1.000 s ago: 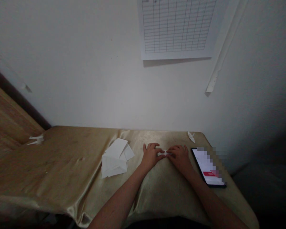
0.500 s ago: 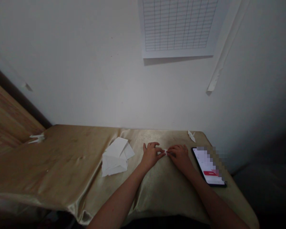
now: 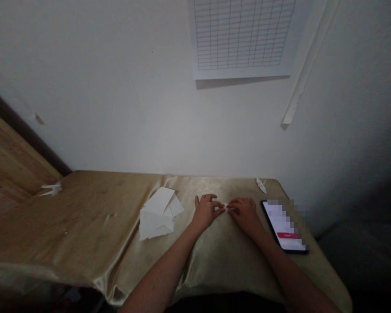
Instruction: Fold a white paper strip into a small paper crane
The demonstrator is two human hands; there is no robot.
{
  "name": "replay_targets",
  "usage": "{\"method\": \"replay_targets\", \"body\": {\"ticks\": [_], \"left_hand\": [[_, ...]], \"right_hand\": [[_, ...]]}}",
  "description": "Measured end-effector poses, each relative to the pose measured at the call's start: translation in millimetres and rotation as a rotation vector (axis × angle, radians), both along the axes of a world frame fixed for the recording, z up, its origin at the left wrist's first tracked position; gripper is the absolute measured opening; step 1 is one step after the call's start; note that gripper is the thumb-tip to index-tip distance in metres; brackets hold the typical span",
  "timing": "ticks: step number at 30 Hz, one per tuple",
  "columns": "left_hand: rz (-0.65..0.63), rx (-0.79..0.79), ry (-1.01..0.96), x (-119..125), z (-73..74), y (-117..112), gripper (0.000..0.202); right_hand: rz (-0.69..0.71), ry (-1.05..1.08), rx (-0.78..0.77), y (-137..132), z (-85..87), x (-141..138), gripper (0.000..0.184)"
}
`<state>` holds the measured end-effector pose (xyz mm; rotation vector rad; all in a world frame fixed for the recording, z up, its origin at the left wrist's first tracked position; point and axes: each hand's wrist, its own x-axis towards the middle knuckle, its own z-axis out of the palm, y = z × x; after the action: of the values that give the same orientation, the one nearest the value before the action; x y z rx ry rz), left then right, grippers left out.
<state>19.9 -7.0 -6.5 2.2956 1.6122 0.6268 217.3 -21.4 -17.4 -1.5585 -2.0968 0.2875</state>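
Almost no movement is seen since the earlier frame: a small folded white paper piece (image 3: pixel 226 208) is still pinched between the closed fingertips of the left hand (image 3: pixel 206 213) and right hand (image 3: pixel 245 215), over a gold satin-covered worktop (image 3: pixel 84 217). A loose stack of white paper sheets (image 3: pixel 157 213) is left of them.

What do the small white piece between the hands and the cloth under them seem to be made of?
The small white piece looks like thin matte paper, sharply creased, though fingers hide most of it. The cloth looks like gold satin-finish fabric, with a glossy sheen and soft folds at its edge.
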Motion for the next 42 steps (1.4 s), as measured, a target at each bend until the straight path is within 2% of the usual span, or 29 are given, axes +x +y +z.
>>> {"method": "replay_targets", "body": {"ticks": [24,34,42], "left_hand": [[0.013,-0.004,-0.003,1,-0.2,1,0.018],[0.014,0.010,-0.029,1,-1.9,4,0.013],[0.040,0.005,-0.024,5,-1.5,7,0.013]], "right_hand": [[-0.001,0.032,0.060,-1,-0.4,-3,0.019],[0.034,-0.067,0.126,0,1.2,-2,0.016],[-0.035,-0.067,0.090,-2,-1.9,-10,0.015]]}}
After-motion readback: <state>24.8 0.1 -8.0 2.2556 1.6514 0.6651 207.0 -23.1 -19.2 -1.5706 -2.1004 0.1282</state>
